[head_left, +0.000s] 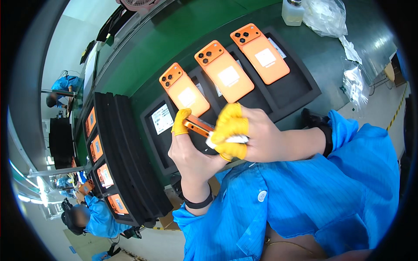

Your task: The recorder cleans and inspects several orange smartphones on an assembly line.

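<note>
An orange phone (198, 126) is held edge-on in front of me. My left hand (191, 154) grips it, a yellow finger cot on the fingertip at its near end. My right hand (261, 135), with yellow cots on several fingers, is closed on a white wipe (237, 139) pressed against the phone's other end. Those fingers hide part of the phone. Just beyond lies a black foam tray (307, 80) bearing three orange phones, camera side up: a left one (186, 95), a middle one (227, 74) and a right one (263, 54). A white label (162, 119) shows in the tray's left slot.
To the left rises a stack of black foam trays (139, 161), its top one holding several orange phones. A pump bottle (292, 14) and a clear plastic bag (324, 17) stand at the far right of the green bench (191, 32). A co-worker in blue (102, 215) sits beyond the stack.
</note>
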### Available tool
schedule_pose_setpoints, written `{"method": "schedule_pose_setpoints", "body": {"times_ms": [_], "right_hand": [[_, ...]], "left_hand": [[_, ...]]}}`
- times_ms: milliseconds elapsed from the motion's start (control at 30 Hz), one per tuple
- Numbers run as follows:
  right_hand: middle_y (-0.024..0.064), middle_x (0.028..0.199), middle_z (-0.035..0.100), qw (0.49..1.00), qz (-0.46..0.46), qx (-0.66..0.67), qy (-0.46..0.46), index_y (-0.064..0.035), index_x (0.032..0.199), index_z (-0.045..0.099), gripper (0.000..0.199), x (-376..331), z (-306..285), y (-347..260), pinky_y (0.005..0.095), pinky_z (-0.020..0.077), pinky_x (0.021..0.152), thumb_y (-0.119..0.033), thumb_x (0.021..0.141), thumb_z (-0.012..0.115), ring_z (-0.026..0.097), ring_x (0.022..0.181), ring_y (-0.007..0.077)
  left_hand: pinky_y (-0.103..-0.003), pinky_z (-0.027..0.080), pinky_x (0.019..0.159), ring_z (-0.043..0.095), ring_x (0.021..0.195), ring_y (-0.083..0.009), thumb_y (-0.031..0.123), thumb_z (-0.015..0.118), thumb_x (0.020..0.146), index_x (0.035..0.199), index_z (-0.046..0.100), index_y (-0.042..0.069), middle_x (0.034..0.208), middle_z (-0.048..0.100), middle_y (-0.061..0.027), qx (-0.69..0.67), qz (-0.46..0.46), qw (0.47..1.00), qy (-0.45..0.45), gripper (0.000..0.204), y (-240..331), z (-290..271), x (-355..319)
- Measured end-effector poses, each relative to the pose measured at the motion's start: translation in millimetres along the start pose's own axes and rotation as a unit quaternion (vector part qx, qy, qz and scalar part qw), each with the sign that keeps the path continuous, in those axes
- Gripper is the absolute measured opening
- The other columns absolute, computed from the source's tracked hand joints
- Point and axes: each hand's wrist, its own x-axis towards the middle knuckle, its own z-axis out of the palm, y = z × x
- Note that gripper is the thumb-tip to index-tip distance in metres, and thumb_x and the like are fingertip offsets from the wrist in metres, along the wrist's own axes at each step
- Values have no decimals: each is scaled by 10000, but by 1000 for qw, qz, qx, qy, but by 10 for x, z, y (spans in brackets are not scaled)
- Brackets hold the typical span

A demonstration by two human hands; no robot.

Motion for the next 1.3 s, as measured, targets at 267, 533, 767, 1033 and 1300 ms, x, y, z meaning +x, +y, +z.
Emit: {"method": "schedule_pose_setpoints", "body": {"times_ms": [267, 533, 767, 1033, 1300], "right_hand": [[88, 783, 544, 999, 49, 8, 10, -45, 815, 602, 148, 311, 62, 64, 302, 434, 611, -86, 693, 675, 543, 710, 220], [93, 768, 559, 999, -31, 19, -13, -54, 829, 604, 220, -68, -82, 61, 281, 460, 564, -47, 643, 721, 576, 683, 207], [77, 808, 585, 999, 6, 21, 46, -42, 839, 602, 179, -98, -246, 204, 293, 456, 645, -55, 686, 692, 568, 751, 207], [89, 865, 548, 997, -35, 61, 19, -81, 840, 606, 184, 92, -42, 181, 300, 456, 645, -114, 680, 690, 556, 749, 222], [76, 815, 573, 998, 49, -23, -44, -52, 872, 598, 140, 43, -39, 350, 267, 450, 659, -101, 751, 648, 563, 731, 192]], "left_hand": [[-282, 487, 600, 622, 672, -229, 310, 780, 475, 931, 499, -33, 757, 566, -126, 47, 45, 998, -16, 636, 74, 35, 22], [-281, 499, 607, 613, 660, -193, 336, 807, 496, 1086, 454, -37, 763, 577, -95, -22, 2, 1000, 13, 782, -23, 38, 30], [-274, 514, 671, 623, 695, -181, 238, 760, 538, 991, 457, -42, 764, 590, -94, -42, -54, 997, 20, 613, -108, -68, 37], [-263, 513, 656, 627, 703, -174, 291, 776, 553, 997, 443, -45, 766, 595, -96, -58, -49, 997, 19, 649, -109, -36, 90], [-275, 511, 660, 629, 688, -186, 283, 783, 542, 1031, 445, -51, 762, 596, -99, -53, -58, 997, 4, 682, -80, -7, 73]]}}
